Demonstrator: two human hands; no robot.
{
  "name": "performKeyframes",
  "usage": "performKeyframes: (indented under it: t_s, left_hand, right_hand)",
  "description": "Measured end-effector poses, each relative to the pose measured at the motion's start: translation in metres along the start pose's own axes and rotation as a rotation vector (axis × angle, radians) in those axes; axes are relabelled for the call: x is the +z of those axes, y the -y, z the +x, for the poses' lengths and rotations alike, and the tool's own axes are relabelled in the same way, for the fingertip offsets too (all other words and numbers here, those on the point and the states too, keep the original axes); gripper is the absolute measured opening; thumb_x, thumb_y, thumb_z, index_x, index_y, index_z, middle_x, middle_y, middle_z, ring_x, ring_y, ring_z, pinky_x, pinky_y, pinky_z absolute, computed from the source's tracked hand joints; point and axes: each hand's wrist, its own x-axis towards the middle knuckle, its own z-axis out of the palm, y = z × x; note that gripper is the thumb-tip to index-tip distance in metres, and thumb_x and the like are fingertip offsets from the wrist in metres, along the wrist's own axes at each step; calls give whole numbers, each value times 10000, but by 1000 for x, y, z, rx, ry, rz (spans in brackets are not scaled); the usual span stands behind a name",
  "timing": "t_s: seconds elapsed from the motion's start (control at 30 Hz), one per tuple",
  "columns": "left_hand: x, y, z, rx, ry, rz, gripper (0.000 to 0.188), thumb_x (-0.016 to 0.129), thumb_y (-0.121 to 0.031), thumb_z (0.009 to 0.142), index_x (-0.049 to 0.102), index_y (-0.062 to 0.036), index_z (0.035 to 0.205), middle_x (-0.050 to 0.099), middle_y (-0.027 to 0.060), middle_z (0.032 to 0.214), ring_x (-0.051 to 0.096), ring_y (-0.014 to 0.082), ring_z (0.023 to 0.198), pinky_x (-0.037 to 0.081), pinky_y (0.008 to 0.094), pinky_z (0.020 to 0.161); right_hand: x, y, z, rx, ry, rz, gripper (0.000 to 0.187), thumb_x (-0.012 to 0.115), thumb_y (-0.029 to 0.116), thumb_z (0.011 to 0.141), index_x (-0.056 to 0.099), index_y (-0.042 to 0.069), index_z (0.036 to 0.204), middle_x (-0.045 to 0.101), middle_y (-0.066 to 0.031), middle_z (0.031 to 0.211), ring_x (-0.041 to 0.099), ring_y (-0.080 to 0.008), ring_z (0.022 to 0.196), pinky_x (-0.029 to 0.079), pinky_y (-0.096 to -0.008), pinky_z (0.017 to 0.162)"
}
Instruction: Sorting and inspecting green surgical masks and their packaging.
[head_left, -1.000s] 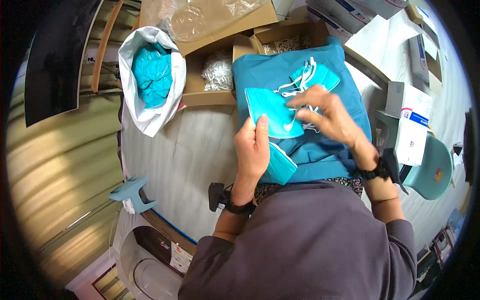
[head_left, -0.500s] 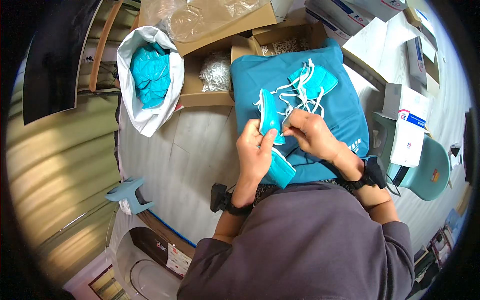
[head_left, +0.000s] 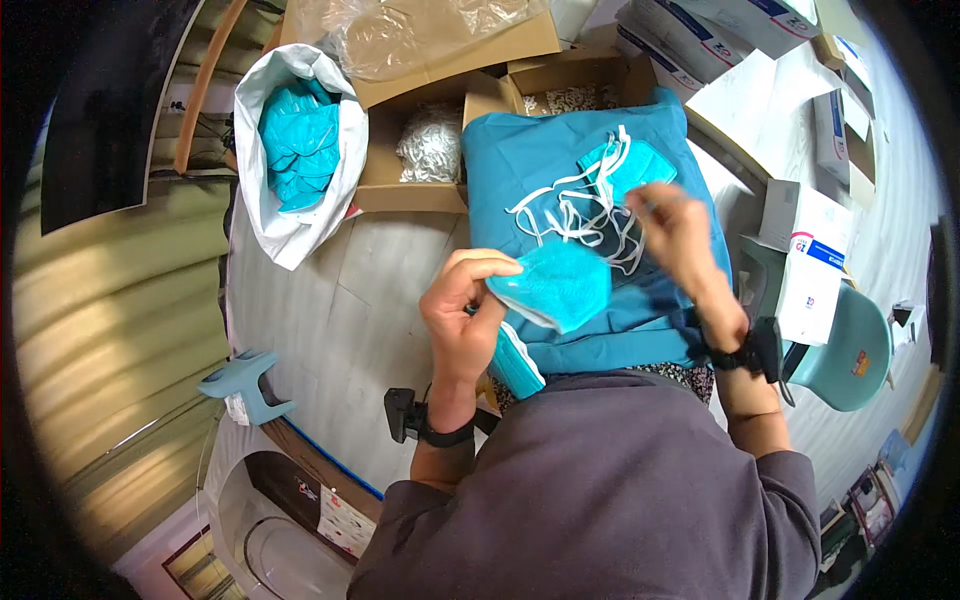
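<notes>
A teal face mask (head_left: 555, 287) is pinched at its left end by my left hand (head_left: 465, 315), its broad face turned up. A second folded teal mask (head_left: 519, 360) hangs below that hand, seemingly held in its lower fingers. To the right, my right hand (head_left: 682, 240) is apart from the held mask and blurred by motion. Its fingers are beside white straps (head_left: 585, 215), and I cannot make out whether they grip one. Behind it, another teal mask (head_left: 640, 168) lies on a blue-teal cloth-covered surface (head_left: 500, 170) in front of me.
At the far left stands a white bag (head_left: 345, 165) of teal masks. Beside it are an open cardboard box (head_left: 410, 198) with white strap pieces and another box (head_left: 640, 72) of small pale pieces. White cartons (head_left: 815, 225) stand at right near a green chair (head_left: 850, 350).
My right hand has moved right and away from the held mask. My left hand has shifted left and lower, and its mask has turned from edge-on to broad face up.
</notes>
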Motion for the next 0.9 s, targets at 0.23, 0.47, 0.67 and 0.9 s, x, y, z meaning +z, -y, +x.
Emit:
performKeyframes:
  t_s: [0.23, 0.47, 0.67, 0.9]
  left_hand:
    - [13, 3, 8, -195, -54, -285, 183, 462, -16, 890, 609, 11, 784, 453, -17, 598, 357, 37, 526, 243, 211, 485]
    - [1, 25, 5, -78, -49, -241, 300, 533, -62, 906, 451, -16, 621, 470, 4, 650, 380, 47, 525, 312, 224, 483]
    - [23, 15, 17, -123, 81, -126, 255, 667, 52, 790, 480, -45, 647, 589, 34, 722, 481, 37, 605, 356, 202, 519]
    - [70, -13, 39, 262, 185, 281, 303, 808, -89, 702, 592, -41, 909, 635, 64, 875, 611, 139, 700, 478, 278, 579]
  right_hand:
    - [-6, -50, 36, 210, -111, -459, 483, 789, 338, 708, 605, 61, 1058, 655, -149, 933, 630, -334, 925, 494, -443, 765]
    - [-26, -15, 21, 136, -63, 94, 189, 726, 27, 729, 561, -2, 816, 561, -83, 761, 540, -181, 666, 434, -287, 602]
    - [-61, 33, 11, -114, -196, 53, 152, 711, 38, 767, 583, -3, 838, 528, -75, 684, 498, -113, 600, 404, -248, 536]
    - [-63, 49, 20, 63, -207, 272, 161, 700, 86, 798, 603, -28, 857, 543, -10, 618, 462, -43, 568, 380, -226, 500]
